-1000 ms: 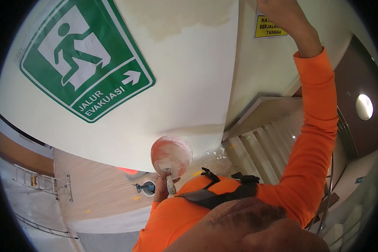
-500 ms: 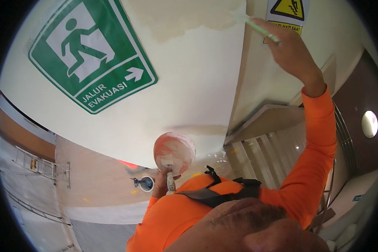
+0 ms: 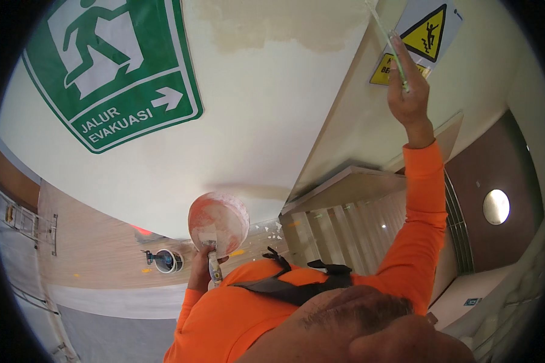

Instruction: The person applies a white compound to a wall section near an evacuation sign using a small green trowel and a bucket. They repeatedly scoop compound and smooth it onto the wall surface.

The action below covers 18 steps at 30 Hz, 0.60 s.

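Note:
My left hand (image 3: 202, 264), low and close to my chest, grips a round reddish bowl (image 3: 233, 215) smeared with pale filler. The same hand holds a putty knife (image 3: 215, 272), its blade inside the bowl and its handle pointing back at me. Raised at the upper right, my right hand (image 3: 412, 97) holds a thin pale-green flat tool (image 3: 389, 42), seen edge-on. The tool's far end is by the wall's corner edge, near the top of the picture; contact there cannot be made out. A beige filler patch (image 3: 278, 36) covers part of the white wall (image 3: 248, 121).
A green exit sign (image 3: 127, 78) is on the wall at left, a yellow warning sign (image 3: 427, 36) behind my right hand. Stairs (image 3: 345, 233) descend past the corner. A bucket (image 3: 168, 261) stands on the floor; a ladder (image 3: 27, 224) is far left. White crumbs (image 3: 272, 228) lie by the wall.
My view has shifted, so signs and bowl sit further left. My right hand has turned; its tool now points more steeply upward along the corner. Left hand still holds bowl and knife.

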### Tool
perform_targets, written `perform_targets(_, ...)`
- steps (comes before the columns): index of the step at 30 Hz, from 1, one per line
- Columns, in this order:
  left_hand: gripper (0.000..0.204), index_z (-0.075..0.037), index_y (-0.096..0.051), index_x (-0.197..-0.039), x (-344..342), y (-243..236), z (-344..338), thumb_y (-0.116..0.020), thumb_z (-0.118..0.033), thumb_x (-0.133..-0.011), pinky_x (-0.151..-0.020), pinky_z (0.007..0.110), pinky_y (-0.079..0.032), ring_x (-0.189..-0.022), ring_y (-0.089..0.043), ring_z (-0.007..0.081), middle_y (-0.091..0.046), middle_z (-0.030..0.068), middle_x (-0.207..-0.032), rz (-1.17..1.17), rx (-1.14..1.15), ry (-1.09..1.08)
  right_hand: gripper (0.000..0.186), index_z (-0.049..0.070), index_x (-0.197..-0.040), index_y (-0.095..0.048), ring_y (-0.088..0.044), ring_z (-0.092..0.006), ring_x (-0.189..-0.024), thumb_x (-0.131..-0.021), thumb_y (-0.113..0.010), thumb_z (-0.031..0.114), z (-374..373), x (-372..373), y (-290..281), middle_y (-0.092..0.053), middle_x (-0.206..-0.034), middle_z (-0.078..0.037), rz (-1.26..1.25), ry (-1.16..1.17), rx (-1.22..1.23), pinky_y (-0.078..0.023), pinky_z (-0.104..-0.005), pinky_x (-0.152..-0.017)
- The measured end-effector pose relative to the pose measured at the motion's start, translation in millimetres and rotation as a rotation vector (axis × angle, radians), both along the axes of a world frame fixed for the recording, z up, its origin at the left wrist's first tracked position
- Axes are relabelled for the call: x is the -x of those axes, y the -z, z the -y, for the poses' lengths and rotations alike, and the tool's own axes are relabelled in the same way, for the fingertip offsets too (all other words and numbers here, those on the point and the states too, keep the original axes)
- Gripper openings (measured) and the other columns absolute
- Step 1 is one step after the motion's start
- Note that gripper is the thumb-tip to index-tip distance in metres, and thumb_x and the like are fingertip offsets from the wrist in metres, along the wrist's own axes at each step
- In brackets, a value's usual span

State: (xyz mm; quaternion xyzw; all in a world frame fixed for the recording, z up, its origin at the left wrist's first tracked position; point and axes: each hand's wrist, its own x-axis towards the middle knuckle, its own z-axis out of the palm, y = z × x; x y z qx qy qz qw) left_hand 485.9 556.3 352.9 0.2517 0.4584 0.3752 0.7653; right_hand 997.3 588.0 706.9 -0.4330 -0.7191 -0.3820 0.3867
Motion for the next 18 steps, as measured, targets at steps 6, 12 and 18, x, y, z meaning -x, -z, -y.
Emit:
perform_targets(6,0.055,0.0,-0.041,-0.138,-35,1,-29,-0.058,-0.01,-0.086,-0.072,0.046,-0.066,-0.098,-0.068,0.0346,-0.056,0.0211,-0.122,-0.028,0.002,-0.022,0.07,0.01,-0.149,-0.044,-0.044,-0.0353,-0.142,-0.082,-0.054,-0.008,-65,-53,10,-0.046,-0.154,-0.013,0.396,0.093,-0.132,-0.041,-0.0487,-0.117)
perform_targets(12,0.057,0.0,-0.042,-0.138,-62,8,-54,-0.059,-0.011,-0.085,-0.072,0.046,-0.066,-0.098,-0.068,0.0357,-0.055,0.021,-0.124,-0.011,0.017,-0.038,0.071,0.01,-0.149,-0.044,-0.042,-0.0353,-0.143,-0.081,-0.057,-0.006,-115,-102,8,-0.045,-0.154,-0.014,0.488,0.177,-0.195,-0.038,-0.0506,-0.119)
perform_targets(18,0.054,0.002,-0.043,-0.136,-79,-4,-80,-0.059,-0.008,-0.085,-0.072,0.047,-0.067,-0.097,-0.068,0.0363,-0.056,0.0217,-0.123,0.006,0.014,-0.041,0.075,0.007,-0.149,-0.044,-0.041,-0.0373,-0.143,-0.077,-0.061,-0.005,-145,-128,9,-0.046,-0.154,-0.014,0.422,0.282,-0.225,-0.036,-0.0513,-0.119)
